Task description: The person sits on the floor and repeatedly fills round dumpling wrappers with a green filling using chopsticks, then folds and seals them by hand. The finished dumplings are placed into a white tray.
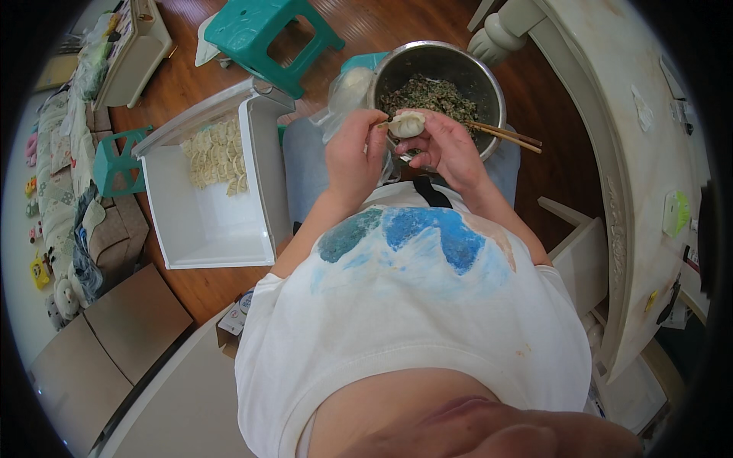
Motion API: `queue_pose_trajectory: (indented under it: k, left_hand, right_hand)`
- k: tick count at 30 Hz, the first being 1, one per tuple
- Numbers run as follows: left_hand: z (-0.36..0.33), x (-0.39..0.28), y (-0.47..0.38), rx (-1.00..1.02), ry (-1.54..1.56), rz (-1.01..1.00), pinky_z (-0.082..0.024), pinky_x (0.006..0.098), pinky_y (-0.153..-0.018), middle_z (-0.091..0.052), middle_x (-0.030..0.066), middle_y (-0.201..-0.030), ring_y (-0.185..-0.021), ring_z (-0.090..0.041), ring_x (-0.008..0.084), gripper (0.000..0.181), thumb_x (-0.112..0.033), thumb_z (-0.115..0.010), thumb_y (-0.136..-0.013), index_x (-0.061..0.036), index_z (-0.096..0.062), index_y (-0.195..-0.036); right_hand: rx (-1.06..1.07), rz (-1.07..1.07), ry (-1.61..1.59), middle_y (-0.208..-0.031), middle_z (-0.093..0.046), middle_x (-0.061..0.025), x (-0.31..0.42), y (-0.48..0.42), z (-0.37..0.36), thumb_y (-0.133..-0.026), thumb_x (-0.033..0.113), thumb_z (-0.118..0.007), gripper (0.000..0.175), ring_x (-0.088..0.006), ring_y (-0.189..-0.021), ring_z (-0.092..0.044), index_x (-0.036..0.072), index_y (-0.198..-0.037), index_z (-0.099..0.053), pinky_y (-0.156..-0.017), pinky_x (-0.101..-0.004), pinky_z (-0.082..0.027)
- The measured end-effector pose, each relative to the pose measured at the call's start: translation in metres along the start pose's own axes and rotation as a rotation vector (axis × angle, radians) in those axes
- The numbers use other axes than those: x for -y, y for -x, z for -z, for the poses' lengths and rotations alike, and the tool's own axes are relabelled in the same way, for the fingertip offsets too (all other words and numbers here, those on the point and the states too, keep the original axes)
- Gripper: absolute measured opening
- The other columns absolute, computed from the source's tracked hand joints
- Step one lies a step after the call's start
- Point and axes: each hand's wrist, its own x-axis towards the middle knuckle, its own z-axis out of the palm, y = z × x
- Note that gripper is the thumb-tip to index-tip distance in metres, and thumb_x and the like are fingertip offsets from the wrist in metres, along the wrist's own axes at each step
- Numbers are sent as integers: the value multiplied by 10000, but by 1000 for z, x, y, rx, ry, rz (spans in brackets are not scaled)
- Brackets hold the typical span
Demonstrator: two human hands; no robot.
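Observation:
Between my two hands is a pale dough dumpling (408, 125) with a pleated edge, above the near side of a steel bowl (497, 86). The fingers and thumb of my right hand (449, 146) hold its right side. My left hand (358, 146) pinches its left end. Chopped green and brown filling (429, 96) lies in the bowl, and a pair of wooden chopsticks (507, 136) leans over the rim. To my left, a white plastic bin (212, 240) holds rows of shaped dumplings (216, 153) at its far part.
A clear plastic bag (343, 103) with a pale lump lies left of the bowl. A green plastic stool (275, 43) stands beyond the bin, a smaller green stool (121, 162) left of it. A carved pale table (635, 172) runs along the right, with an open drawer (581, 260) below.

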Motion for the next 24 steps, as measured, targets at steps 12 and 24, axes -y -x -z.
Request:
queue_pose_trajectory:
  k: [12,24]
  left_hand:
    - [1,3,2,58,-18,-44,-458,275,-560,-584,91,-789,-623,-572,193,135,48,-650,-781,-24,-588,-876]
    - [3,-4,0,50,-48,-97,-480,333,-587,-608,90,-824,-709,-605,270,182,-6,-682,-738,-59,-645,-908]
  right_hand:
    - [13,8,33,-1105,-603,-103,2,1,-2,-1030,294,-315,423,-164,-901,-635,-3,-1282,-481,-676,-236,-556]
    - [20,12,43,-1082,-623,-79,1,1,-2,-1022,283,-357,386,-150,-906,-644,26,-1264,-513,-673,-229,-543]
